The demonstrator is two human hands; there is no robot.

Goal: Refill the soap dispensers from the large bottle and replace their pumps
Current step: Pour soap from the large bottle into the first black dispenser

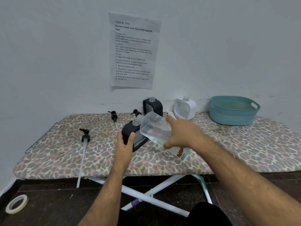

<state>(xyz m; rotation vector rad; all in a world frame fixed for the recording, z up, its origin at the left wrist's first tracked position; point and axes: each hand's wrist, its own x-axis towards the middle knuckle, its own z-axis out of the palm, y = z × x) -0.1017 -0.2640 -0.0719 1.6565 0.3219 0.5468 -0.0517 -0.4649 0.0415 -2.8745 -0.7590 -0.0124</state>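
Two hands at work: left hand (125,144) wrapped round tilted black dispenser (132,136), right hand (182,134) gripping large bottle (154,128), spout angled down-left just beside dispenser's open neck.

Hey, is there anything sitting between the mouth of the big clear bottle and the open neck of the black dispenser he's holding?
Nothing visible. The right hand tilts the large bottle so its mouth hangs just over the open neck of the black dispenser, which the left hand grips. The pumps lie apart on the board.
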